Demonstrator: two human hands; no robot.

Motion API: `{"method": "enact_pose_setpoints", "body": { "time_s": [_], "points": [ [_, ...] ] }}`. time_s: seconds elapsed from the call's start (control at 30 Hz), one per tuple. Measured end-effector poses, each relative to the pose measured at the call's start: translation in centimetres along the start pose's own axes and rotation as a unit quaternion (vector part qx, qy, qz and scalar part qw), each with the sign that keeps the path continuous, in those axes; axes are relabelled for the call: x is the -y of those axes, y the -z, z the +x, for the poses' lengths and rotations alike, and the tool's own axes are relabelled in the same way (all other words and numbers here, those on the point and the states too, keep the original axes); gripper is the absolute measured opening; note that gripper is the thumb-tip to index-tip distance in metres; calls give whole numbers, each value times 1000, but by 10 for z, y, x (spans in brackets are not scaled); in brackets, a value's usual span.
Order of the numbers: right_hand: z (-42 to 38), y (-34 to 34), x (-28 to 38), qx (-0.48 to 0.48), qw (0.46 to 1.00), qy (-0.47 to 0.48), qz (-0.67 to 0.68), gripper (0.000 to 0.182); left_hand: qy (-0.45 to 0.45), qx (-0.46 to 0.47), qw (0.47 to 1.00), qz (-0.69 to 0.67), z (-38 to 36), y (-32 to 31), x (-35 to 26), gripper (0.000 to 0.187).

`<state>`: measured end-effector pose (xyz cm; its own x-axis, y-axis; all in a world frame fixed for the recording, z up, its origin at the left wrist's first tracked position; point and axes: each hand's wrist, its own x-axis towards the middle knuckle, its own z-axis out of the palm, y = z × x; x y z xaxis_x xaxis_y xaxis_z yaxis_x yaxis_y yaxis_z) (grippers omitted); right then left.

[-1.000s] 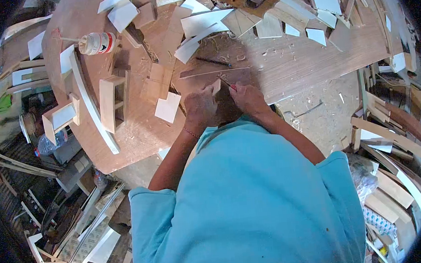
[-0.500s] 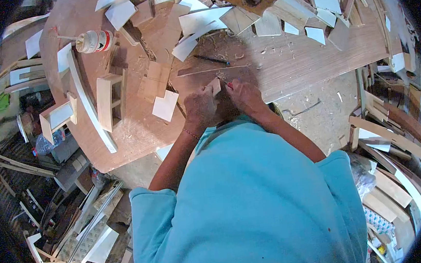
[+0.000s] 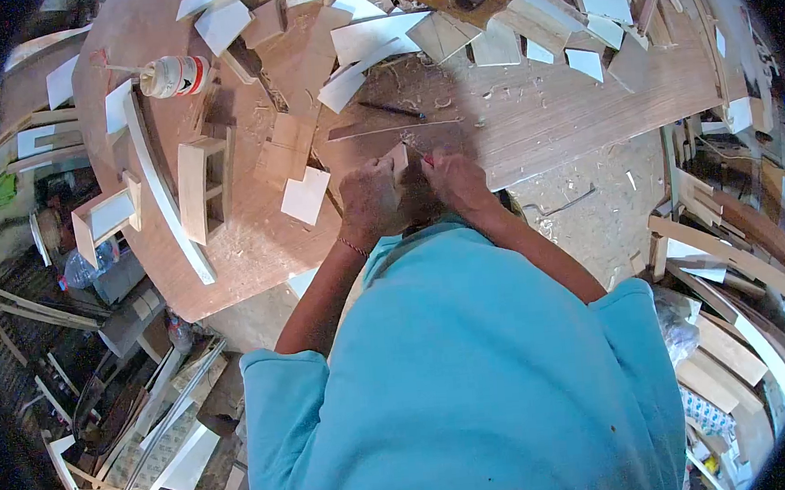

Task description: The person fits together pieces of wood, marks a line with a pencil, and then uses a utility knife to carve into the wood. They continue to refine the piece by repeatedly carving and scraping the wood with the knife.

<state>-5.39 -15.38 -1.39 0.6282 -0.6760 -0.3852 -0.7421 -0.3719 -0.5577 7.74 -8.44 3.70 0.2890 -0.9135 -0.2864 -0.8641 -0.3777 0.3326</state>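
Note:
My left hand [image 3: 370, 195] is closed around a small wooden piece [image 3: 399, 158] at the table's near edge. Just right of it, my right hand [image 3: 457, 181] grips a tool with a red handle [image 3: 428, 160]; the rest of the tool is too small to make out. The two hands are close together in front of the blue shirt. Beyond them on the wooden table [image 3: 575, 127] lie a thin wood strip [image 3: 393, 129], a dark pen-like rod [image 3: 392, 110] and some curled shavings [image 3: 412, 140].
A white jar [image 3: 175, 76] with a brush stands at the back left. A long curved strip [image 3: 161, 184] and a small wooden frame [image 3: 202, 190] lie left of my hands. White and wooden offcuts [image 3: 497, 44] cover the back. Wood pieces [image 3: 730, 262] are piled at right.
The view has shifted very slightly. Both hands keep nearly the same place and the same hold, with only a small movement of the fingers.

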Motion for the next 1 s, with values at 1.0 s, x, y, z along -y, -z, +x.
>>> {"method": "enact_pose_setpoints", "body": {
  "time_s": [1.0],
  "points": [
    [-2, 1, -1, 26, 997, -35, 68, 34, 4, -15, 1000, 17, 2, 9, -3, 25]
  ]
}}
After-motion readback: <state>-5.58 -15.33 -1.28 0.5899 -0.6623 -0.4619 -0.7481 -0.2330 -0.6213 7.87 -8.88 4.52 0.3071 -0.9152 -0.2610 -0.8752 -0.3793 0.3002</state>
